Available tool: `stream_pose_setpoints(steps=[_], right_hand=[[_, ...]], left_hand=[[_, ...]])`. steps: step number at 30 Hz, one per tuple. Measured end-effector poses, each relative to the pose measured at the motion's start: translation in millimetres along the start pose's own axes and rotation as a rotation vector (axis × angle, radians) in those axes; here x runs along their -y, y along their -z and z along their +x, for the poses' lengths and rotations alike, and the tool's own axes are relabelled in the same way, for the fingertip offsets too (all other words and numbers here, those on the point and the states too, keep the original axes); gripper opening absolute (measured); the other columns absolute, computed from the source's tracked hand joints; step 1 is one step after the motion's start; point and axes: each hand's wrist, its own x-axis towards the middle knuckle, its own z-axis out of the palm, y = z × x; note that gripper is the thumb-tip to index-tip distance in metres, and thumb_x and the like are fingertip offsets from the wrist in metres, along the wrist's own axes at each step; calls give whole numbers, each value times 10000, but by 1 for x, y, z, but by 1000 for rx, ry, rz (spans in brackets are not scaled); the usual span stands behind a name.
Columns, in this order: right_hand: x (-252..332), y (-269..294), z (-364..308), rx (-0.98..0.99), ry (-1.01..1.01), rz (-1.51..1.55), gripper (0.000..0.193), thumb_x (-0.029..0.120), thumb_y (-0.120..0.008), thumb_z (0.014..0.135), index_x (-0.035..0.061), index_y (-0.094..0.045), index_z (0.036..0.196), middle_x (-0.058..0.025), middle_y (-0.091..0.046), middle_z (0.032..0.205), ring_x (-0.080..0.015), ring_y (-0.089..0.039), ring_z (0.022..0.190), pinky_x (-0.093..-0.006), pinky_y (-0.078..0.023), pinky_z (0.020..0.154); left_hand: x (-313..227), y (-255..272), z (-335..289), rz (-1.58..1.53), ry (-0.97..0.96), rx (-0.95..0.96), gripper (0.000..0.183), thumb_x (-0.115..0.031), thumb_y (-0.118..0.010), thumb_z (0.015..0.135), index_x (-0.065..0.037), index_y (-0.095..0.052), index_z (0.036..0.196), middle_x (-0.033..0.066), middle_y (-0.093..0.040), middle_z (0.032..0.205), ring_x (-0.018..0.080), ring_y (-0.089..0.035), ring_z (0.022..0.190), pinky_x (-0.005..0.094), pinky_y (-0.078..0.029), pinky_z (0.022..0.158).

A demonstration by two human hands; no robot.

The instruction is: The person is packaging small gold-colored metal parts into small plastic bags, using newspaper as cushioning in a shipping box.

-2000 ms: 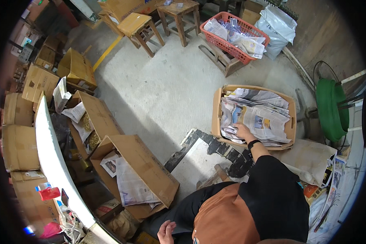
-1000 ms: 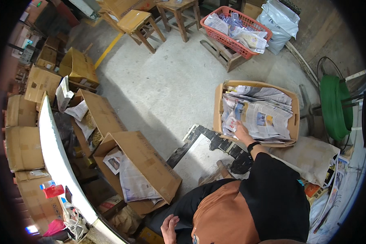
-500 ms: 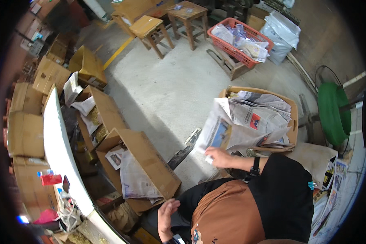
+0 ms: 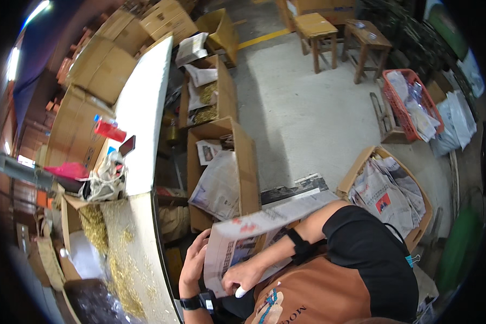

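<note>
A printed newspaper sheet is raised in front of my torso, folded over along its top. My left hand grips its left edge, with the fingertips near the upper corner. Lower down on the near side, my right hand has its fingers curled against the paper. One digit of that hand has a white covering at its tip. Just beyond the sheet stands an open cardboard box with newspaper lying in it.
To my left is a worktable strewn with golden shreds, plus a red can and a phone. On the right, a carton holds more newspapers. Farther off stand a red basket and wooden stools.
My right hand has brought the newspaper sheet leftward from the right-hand carton to my front. My left hand, empty before, has taken hold of its edge. The view has turned left.
</note>
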Motion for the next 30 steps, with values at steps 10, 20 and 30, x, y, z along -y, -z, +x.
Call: stream_pose_setpoints(steps=[10, 20, 30], right_hand=[[2, -104, 67, 775, -105, 387, 224, 125, -640, 651, -73, -661, 754, -162, -642, 671, -207, -595, 613, -360, -444, 556], [27, -111, 90, 1182, 161, 114, 283, 188, -645, 712, -32, -632, 890, -215, -638, 830, -372, -609, 795, -434, -459, 682], [30, 4, 148, 330, 93, -677, 514, 96, -716, 592, 46, -594, 1088, -150, -609, 1057, -322, -569, 996, -400, -436, 881]], left_hand=[[-3, 29, -149, -251, 211, -202, 701, -524, -342, 906, 37, -405, 1322, 202, -585, 1143, 255, -575, 1021, 357, -439, 906], [29, 6, -225, 649, 473, -389, 169, -166, -574, 810, -15, -629, 861, 216, -587, 699, 376, -585, 670, 403, -473, 619], [66, -46, -376, 232, 489, -1122, 122, 15, -502, 792, 8, -617, 833, 86, -592, 675, 126, -512, 623, 264, -431, 599]])
